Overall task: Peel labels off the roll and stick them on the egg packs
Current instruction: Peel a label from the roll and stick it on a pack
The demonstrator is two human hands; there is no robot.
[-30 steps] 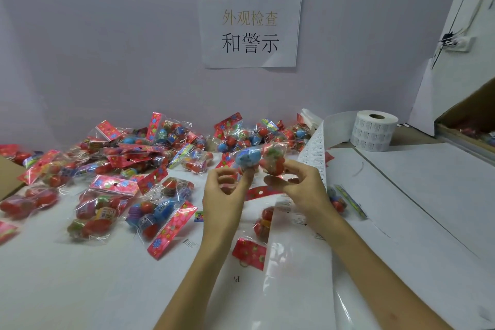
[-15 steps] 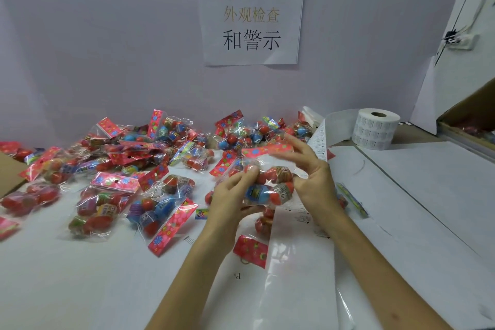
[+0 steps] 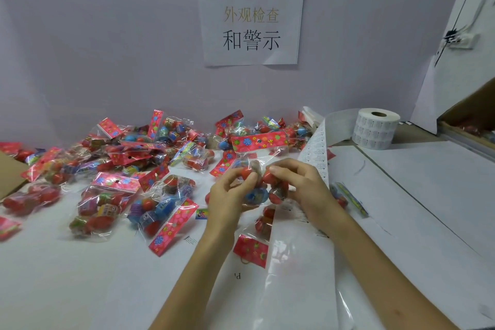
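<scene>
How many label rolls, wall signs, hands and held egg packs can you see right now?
label roll: 1
wall sign: 1
hands: 2 (left hand, right hand)
egg pack held in both hands: 1
Total: 5
The loose packs in the pile overlap too much to count.

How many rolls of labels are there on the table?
1. The roll stands at the back right, beyond the right hand; its strip trails toward that hand. Others may lie out of view.
</scene>
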